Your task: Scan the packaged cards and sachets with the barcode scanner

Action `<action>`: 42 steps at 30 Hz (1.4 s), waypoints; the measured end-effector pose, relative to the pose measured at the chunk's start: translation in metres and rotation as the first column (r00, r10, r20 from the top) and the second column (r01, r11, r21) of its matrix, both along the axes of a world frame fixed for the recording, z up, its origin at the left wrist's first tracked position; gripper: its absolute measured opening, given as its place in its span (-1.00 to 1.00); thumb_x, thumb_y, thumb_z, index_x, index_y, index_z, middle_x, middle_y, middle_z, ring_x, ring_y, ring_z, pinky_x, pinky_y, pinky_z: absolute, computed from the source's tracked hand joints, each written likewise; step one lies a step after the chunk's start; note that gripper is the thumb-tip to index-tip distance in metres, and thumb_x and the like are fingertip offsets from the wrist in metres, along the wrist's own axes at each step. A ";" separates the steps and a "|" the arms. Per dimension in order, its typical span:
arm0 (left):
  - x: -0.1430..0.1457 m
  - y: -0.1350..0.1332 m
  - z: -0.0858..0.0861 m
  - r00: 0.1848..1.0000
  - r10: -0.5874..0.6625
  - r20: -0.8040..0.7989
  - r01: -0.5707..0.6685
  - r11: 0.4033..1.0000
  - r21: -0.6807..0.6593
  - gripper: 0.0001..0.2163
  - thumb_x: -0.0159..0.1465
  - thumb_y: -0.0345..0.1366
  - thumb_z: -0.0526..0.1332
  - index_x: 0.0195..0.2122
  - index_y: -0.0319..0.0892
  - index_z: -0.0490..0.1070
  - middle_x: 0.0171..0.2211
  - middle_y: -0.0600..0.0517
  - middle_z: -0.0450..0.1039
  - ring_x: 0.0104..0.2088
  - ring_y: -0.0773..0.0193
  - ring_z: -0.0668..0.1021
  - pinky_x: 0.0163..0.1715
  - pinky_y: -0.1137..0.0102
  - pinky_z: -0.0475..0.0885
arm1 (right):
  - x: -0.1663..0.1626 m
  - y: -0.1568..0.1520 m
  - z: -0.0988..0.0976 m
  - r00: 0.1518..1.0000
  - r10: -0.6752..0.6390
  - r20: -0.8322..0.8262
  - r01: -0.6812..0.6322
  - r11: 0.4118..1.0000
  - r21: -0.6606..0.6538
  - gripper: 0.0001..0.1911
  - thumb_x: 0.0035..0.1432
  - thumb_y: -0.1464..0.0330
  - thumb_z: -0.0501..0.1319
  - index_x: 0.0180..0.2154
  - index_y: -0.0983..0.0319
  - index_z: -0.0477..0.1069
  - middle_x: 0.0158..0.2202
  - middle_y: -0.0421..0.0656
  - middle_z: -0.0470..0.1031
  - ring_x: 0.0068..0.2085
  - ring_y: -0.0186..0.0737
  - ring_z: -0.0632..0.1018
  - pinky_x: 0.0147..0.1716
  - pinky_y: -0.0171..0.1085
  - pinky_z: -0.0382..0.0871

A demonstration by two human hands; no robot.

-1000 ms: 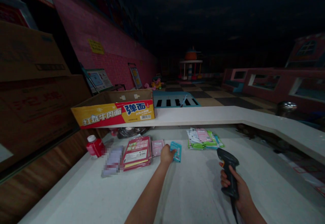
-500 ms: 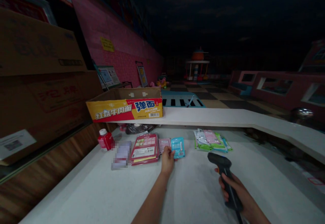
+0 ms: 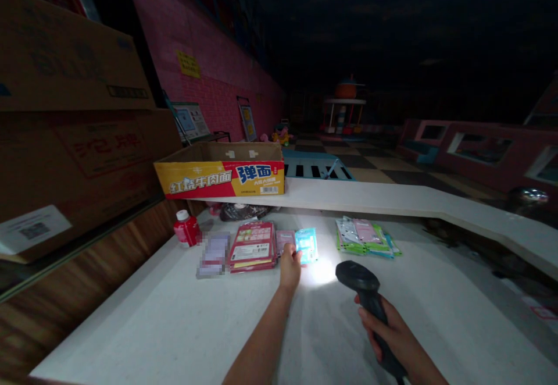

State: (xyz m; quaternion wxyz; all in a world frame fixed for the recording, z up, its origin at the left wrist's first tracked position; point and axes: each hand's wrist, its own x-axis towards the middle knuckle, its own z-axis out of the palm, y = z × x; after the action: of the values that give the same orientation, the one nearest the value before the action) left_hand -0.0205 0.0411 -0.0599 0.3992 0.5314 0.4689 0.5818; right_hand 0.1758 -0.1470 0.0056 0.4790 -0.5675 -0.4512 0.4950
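My right hand (image 3: 383,327) is wrapped round the handle of a black barcode scanner (image 3: 358,277), whose head points left. A bright patch of light falls on the white counter (image 3: 196,327) and on a small blue packet (image 3: 307,244). My left hand (image 3: 290,266) pinches the left edge of that packet, and its fingertips partly cover it. Just behind the hand lies a pink packet (image 3: 285,236), partly hidden. A stack of red flat packages (image 3: 253,245) sits left of it. To the right is a pile of green, white and pink packets (image 3: 366,236).
A red bottle with a white cap (image 3: 186,229) and a blurred-out flat item (image 3: 214,254) stand at the left. Behind them, an open yellow-and-red carton (image 3: 222,175) rests on a raised white ledge (image 3: 370,196). Large brown cardboard boxes (image 3: 87,146) are stacked on the left.
The barcode scanner has moved left, closer to the blue packet, and its light now shines on the packet and counter. My left hand keeps its hold on the packet. The view has shifted slightly.
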 end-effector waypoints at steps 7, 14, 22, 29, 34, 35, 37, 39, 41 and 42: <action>0.001 0.000 0.001 0.998 -0.044 0.045 0.043 0.999 0.012 -0.80 0.13 -0.19 0.20 -0.36 -0.12 0.18 -0.46 0.15 0.23 -0.51 0.35 0.42 -0.63 0.43 0.48 | 0.001 -0.002 0.001 0.997 -0.022 -0.073 0.022 1.000 -0.002 -0.48 0.05 -0.02 0.29 -0.11 0.20 0.33 -0.66 -0.39 0.29 -0.75 -0.41 0.30 -0.76 -0.41 0.16; 0.000 0.002 -0.002 0.998 -0.052 0.034 0.052 0.999 0.011 -0.79 0.14 -0.17 0.19 -0.36 -0.10 0.16 -0.47 0.16 0.23 -0.55 0.36 0.41 -0.63 0.42 0.46 | 0.006 0.002 -0.005 0.993 -0.044 -0.112 0.045 0.999 0.004 -0.46 0.04 0.00 0.31 -0.07 0.22 0.36 -0.64 -0.37 0.31 -0.76 -0.41 0.31 -0.78 -0.41 0.16; 0.000 0.000 0.005 0.999 -0.049 -0.013 0.049 0.999 -0.005 -0.78 0.13 -0.12 0.18 -0.36 -0.10 0.18 -0.47 0.16 0.23 -0.54 0.35 0.42 -0.63 0.44 0.45 | 0.062 0.015 -0.023 0.918 -0.147 -0.369 0.155 0.988 -0.009 -0.47 -0.01 0.05 0.40 -0.09 0.22 0.42 -0.58 -0.33 0.36 -0.71 -0.43 0.32 -0.74 -0.41 0.18; 0.000 0.001 0.008 0.989 -0.112 0.100 0.118 0.992 -0.053 -0.68 0.04 -0.05 0.28 -0.40 -0.11 0.19 -0.55 0.17 0.28 -0.57 0.36 0.41 -0.62 0.46 0.40 | 0.096 0.018 -0.038 0.744 -0.181 -0.643 0.221 0.975 -0.018 -0.60 0.04 0.13 0.39 -0.17 0.24 0.45 -0.58 -0.33 0.30 -0.67 -0.49 0.24 -0.71 -0.45 0.15; 0.018 0.006 0.018 0.984 -0.127 0.128 0.136 0.989 -0.060 -0.64 -0.04 -0.05 0.36 -0.44 -0.17 0.26 -0.64 0.19 0.26 -0.62 0.46 0.33 -0.63 0.57 0.23 | 0.098 0.021 -0.043 0.647 -0.206 -0.734 0.261 0.965 -0.041 -0.61 0.03 0.14 0.39 -0.17 0.24 0.45 -0.58 -0.34 0.26 -0.67 -0.51 0.21 -0.70 -0.47 0.14; 0.027 0.007 0.022 0.979 -0.147 0.142 0.158 0.985 -0.067 -0.63 -0.06 -0.04 0.38 -0.45 -0.18 0.28 -0.64 0.20 0.26 -0.63 0.47 0.32 -0.63 0.57 0.21 | 0.098 0.022 -0.043 0.641 -0.210 -0.739 0.265 0.963 -0.044 -0.60 0.02 0.15 0.40 -0.17 0.24 0.45 -0.58 -0.34 0.25 -0.67 -0.51 0.21 -0.70 -0.47 0.13; 0.048 0.012 0.032 0.966 -0.185 0.183 0.208 0.971 -0.115 -0.62 -0.09 -0.04 0.39 -0.45 -0.18 0.30 -0.65 0.19 0.27 -0.64 0.47 0.32 -0.63 0.55 0.21 | 0.099 0.023 -0.043 0.632 -0.217 -0.744 0.273 0.961 -0.048 -0.60 0.01 0.15 0.41 -0.19 0.24 0.46 -0.58 -0.34 0.25 -0.67 -0.51 0.20 -0.70 -0.46 0.13; 0.072 0.020 0.041 0.968 -0.177 0.176 0.213 0.955 -0.209 -0.64 -0.09 -0.08 0.40 -0.47 -0.18 0.29 -0.66 0.19 0.28 -0.65 0.46 0.33 -0.64 0.53 0.24 | 0.098 0.023 -0.041 0.627 -0.224 -0.746 0.279 0.959 -0.053 -0.60 0.00 0.15 0.41 -0.20 0.26 0.46 -0.58 -0.33 0.25 -0.67 -0.50 0.20 -0.70 -0.46 0.12; 0.095 0.031 0.050 0.995 -0.088 0.050 0.100 0.937 -0.334 -0.69 -0.07 -0.14 0.40 -0.51 -0.18 0.29 -0.67 0.19 0.27 -0.68 0.45 0.33 -0.65 0.52 0.25 | 0.097 0.024 -0.040 0.629 -0.226 -0.744 0.283 0.958 -0.052 -0.59 -0.01 0.14 0.42 -0.20 0.26 0.46 -0.58 -0.33 0.26 -0.67 -0.50 0.21 -0.70 -0.46 0.11; 0.106 0.038 0.054 0.997 -0.072 0.018 0.074 0.934 -0.349 -0.71 -0.06 -0.18 0.40 -0.52 -0.18 0.29 -0.68 0.18 0.28 -0.68 0.44 0.33 -0.66 0.51 0.24 | 0.097 0.024 -0.039 0.633 -0.224 -0.741 0.282 0.958 -0.049 -0.59 -0.01 0.14 0.42 -0.19 0.25 0.46 -0.58 -0.33 0.26 -0.67 -0.50 0.21 -0.70 -0.46 0.11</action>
State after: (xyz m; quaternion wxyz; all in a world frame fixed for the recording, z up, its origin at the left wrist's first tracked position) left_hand 0.0855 0.0787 -0.0063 0.5096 0.4678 0.5437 0.4753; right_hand 0.2726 -0.1226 -0.0334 0.7046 -0.3584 -0.1518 0.5933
